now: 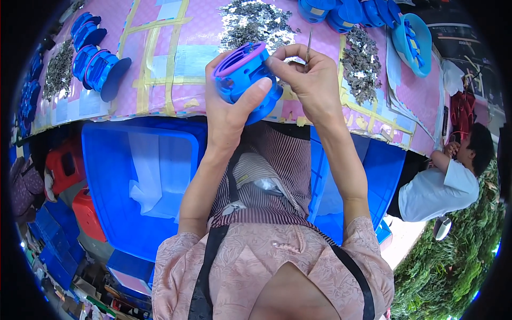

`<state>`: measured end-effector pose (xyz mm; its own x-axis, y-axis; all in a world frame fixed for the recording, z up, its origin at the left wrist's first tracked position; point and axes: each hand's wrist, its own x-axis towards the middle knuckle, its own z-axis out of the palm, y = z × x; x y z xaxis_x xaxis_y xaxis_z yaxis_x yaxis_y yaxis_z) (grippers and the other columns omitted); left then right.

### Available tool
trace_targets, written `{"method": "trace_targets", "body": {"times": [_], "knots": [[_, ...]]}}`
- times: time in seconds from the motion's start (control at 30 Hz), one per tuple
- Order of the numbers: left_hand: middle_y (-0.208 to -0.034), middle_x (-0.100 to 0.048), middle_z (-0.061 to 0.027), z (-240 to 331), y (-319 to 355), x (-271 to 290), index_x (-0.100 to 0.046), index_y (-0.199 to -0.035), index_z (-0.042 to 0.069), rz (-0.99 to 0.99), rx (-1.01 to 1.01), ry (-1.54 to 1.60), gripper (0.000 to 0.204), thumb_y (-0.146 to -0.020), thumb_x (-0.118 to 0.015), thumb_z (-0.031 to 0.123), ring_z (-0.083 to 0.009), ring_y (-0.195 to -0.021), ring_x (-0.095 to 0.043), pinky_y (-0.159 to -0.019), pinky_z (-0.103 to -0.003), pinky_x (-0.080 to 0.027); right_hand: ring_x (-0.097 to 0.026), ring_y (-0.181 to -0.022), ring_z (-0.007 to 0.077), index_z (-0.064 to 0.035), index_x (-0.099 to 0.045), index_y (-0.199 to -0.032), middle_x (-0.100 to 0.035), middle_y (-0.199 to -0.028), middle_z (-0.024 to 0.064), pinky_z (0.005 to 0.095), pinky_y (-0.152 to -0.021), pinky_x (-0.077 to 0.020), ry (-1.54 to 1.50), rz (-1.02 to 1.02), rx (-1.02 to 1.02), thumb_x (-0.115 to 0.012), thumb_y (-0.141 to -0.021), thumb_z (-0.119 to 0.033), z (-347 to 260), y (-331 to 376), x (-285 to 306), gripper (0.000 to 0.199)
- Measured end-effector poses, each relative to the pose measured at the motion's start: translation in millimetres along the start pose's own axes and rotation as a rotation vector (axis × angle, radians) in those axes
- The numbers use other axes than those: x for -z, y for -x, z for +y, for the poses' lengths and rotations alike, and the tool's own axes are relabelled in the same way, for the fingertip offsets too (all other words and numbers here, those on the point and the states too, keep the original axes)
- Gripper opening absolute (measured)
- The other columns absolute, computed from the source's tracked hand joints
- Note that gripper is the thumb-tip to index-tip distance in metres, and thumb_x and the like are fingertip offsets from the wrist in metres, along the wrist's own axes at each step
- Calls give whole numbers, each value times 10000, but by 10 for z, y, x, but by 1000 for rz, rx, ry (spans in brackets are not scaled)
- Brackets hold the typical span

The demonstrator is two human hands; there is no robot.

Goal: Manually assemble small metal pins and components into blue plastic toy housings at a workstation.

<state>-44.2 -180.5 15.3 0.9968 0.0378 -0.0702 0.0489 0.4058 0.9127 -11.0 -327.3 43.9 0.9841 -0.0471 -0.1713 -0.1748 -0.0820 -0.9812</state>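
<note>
A round blue plastic housing (226,92) with a purple ring around its rim is tilted in my left hand (224,117), whose fingers and thumb wrap it. My right hand (319,85) is closed beside it, with thumb and index fingertip pinched against the housing's right edge. Whatever small thing sits in that pinch is too small to make out. A thin pointed metal tool (309,42) sticks up from the other fingers of this hand. Just beyond both hands lies a heap of small silvery metal pieces (253,24) on the pink table (200,32).
Similar blue housings stand in rows at left (98,66) and far right (346,15). More metal pieces (361,66) lie to the right, near a light-blue basin (415,66). Blue bins (109,213) flank my lap under the table edge. Another person (440,192) sits at right.
</note>
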Motion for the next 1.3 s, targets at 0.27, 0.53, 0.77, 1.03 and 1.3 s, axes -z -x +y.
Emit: {"method": "trace_targets", "body": {"times": [0.27, 0.53, 0.77, 1.03, 1.3], "knots": [[-1166, -544, -124, 224, 33, 37, -380, -1291, -8, 93, 5, -56, 743, -760, -840, 235, -173, -1075, -560, -904, -302, -492, -492, -559, 41, -11, -694, -935, -626, -928, 25, 195, -484, -374, 534, 166, 670, -757, -774, -22, -104, 155, -250, 173], [-1123, -608, -77, 356, -26, 391, -515, -1291, 1, 47, 58, 188, 630, -834, -772, 351, -160, -1022, -584, -904, -311, -483, -410, -519, 8, -48, -642, -939, -556, -742, -39, 189, -454, -250, 146, -440, -50, -705, -898, -273, -312, -184, -272, 237], [-1405, -352, -275, 719, -513, 1219, -374, -1436, 21, 921, -784, -1280, 836, -827, -725, 472, -427, -1283, -375, -1038, -506, -347, -331, -431, 39, -85, -624, -767, -451, -591, -40, 242, -405, -194, -51, -387, -205, -776, -788, -456, -484, -1275, -1213, 402], [-1430, -368, -300, 751, -944, 2045, -518, -1375, 161, 790, -547, -1579, 748, -742, -774, 466, -493, -1278, -394, -1039, -576, -350, -676, -727, 231, 81, -683, -858, -687, -832, 169, 365, -589, -532, 424, -407, 58, -796, -665, -596, -278, -2140, -2713, 713], [-1397, -417, -249, 921, -1050, 2398, -524, -1335, 76, 913, -854, -1569, 763, -724, -832, 414, -449, -1290, -390, -1063, -556, -326, -640, -1055, 313, 7, -585, -1149, -632, -1195, 199, 399, -850, -493, 229, 470, 149, -770, -767, -385, -484, -3243, -2230, 577]]}}
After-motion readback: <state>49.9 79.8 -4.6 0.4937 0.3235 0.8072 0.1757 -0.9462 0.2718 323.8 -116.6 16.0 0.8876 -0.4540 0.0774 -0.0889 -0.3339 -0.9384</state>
